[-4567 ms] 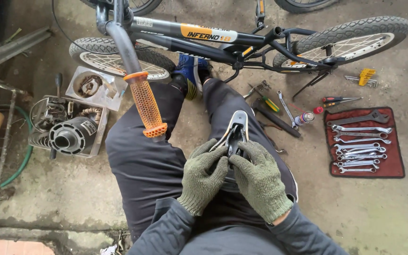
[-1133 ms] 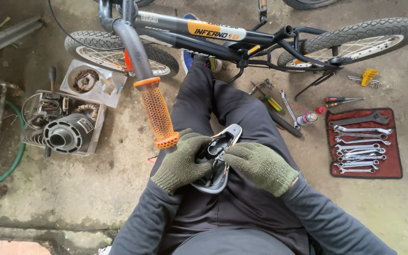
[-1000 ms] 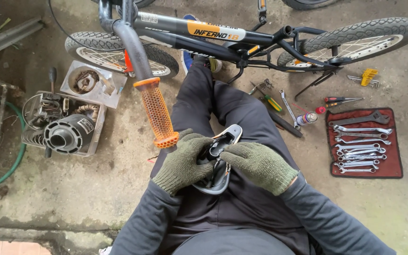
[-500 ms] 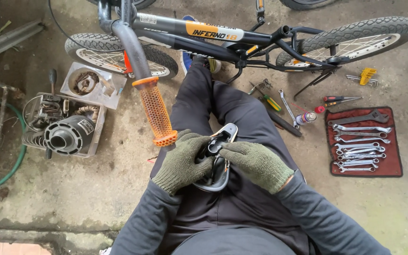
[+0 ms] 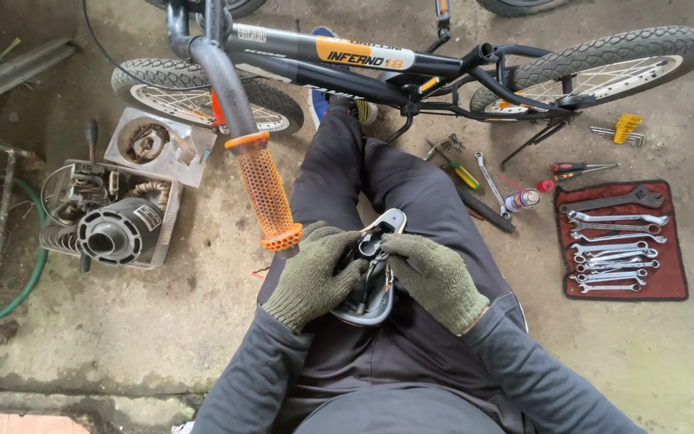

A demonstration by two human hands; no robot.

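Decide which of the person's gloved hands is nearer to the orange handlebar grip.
Left. The left hand sits just below the lower end of the orange handlebar grip; the right hand lies farther off, across the bicycle saddle both hands hold.

Both forearms, in dark grey sleeves, come in from the bottom corners and angle toward each other over the lap, elbows spread wide. Both hands wear olive knit gloves. The left hand [image 5: 312, 276] lies palm inward with its fingers curled to the right, thumb side up, closed in a firm grip. The right hand [image 5: 435, 277] is bent at the wrist, back of the hand up, its fingers [image 5: 395, 243] pinched together and pointing left, nearly meeting the left hand's fingertips.
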